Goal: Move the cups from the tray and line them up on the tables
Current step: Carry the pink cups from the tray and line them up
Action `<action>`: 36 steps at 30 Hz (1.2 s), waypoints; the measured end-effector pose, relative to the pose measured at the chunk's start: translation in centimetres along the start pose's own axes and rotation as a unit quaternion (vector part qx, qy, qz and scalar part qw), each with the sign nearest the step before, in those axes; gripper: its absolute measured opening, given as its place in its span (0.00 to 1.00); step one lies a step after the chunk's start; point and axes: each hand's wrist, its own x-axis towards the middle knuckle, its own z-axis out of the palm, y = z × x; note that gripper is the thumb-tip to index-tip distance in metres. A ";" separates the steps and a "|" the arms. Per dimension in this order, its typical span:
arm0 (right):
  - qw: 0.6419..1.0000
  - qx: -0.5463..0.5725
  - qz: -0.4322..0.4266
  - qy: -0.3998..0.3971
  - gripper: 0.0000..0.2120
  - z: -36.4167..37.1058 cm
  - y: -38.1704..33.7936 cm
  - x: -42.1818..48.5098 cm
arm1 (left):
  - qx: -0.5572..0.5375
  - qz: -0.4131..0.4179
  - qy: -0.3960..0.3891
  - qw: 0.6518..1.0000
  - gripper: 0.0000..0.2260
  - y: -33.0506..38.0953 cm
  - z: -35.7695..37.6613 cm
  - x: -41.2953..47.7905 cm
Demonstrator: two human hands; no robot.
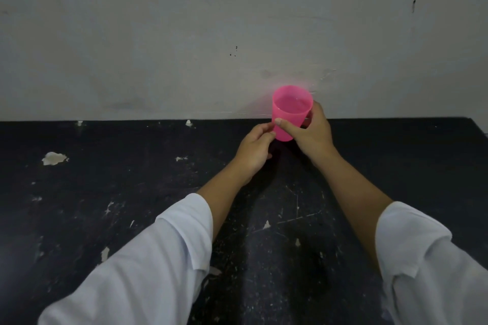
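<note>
Black scuffed table (105, 192): right hand (311, 134) grips pink cup (290, 113) (unlabelled); left hand (254, 150) pinches its base.

Chipped black table (132, 166), pink cup (290, 113)

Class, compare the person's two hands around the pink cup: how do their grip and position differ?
The right hand wraps the pink cup from the side, thumb across its front; the left hand only touches the cup's lower edge with its fingertips. The right hand sits higher and farther back than the left. Both are bare, above white sleeves, over the black table.
</note>
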 end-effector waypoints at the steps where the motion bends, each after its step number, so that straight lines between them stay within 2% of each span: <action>1: 1.000 -0.002 0.005 -0.003 0.38 0.1 -0.2 -0.2 | 0.002 0.001 0.003 1.000 0.14 0.2 -0.2 -0.3; 11: 0.996 -0.026 0.086 0.011 0.34 1.3 -1.9 -4.8 | -0.008 0.004 0.077 0.997 0.14 1.3 -4.6 -6.8; 15: 0.993 -0.063 0.092 -0.037 0.35 2.7 -3.7 -8.5 | -0.013 -0.004 0.095 0.995 0.14 1.2 -6.8 -11.1; 21: 0.983 -0.114 0.020 -0.141 0.28 6.3 -8.3 -15.7 | -0.016 0.008 0.132 0.991 0.13 -0.2 -11.6 -19.5; 28: 0.953 -0.174 -0.075 -0.236 0.22 12.3 -13.8 -26.4 | 0.013 0.017 0.190 0.982 0.12 -4.5 -19.0 -31.6; 36: 0.903 -0.190 -0.178 -0.342 0.18 19.9 -20.1 -39.9 | 0.129 0.013 0.279 0.951 0.15 -9.1 -27.0 -48.1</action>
